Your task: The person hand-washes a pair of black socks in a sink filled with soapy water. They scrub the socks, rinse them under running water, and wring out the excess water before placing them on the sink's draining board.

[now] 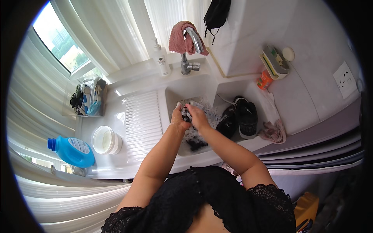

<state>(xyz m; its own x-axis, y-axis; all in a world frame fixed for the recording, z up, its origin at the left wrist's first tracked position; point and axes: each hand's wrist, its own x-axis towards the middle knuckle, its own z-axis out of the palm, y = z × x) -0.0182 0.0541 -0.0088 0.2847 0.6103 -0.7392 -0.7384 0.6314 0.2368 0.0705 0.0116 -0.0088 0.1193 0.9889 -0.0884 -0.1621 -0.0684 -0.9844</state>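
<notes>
In front of the faucet [185,66], a dark-and-pale item [186,113] is gripped between the curled left hand [178,119] and right hand [198,117], seemingly so drips are caught by the sudsy basin [194,85].

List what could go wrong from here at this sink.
The black-and-white item could slip from the left hand and right hand into the sudsy basin. Splashes might reach the black shoes alongside. The pink cloth bunched at the sink's front-right corner might slide off.
</notes>
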